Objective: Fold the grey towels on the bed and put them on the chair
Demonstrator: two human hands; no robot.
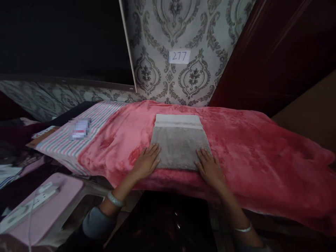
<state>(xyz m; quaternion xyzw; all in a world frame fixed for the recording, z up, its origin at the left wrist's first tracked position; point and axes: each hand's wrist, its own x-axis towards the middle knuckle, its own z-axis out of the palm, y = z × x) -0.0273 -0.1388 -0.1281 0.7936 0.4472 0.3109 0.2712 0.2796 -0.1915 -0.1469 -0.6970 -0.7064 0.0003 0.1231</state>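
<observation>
A grey cloth [181, 145] with a white band along its far end lies flat on a red plush blanket [249, 150]. On the cloth's left edge rests my left hand [147, 161], palm down with the fingers stretched out. My right hand [210, 168] lies on the right edge in the same way, its fingers apart. Neither hand grips anything. The cloth's near edge shows between the two hands.
A striped cloth [105, 113] at the left bears a blurred small item [81, 128]. A pink stool [65, 192] with a power strip [31, 206] stands lower left. Behind are a dark screen [63, 38], patterned wall and paper marked 277 [179, 56].
</observation>
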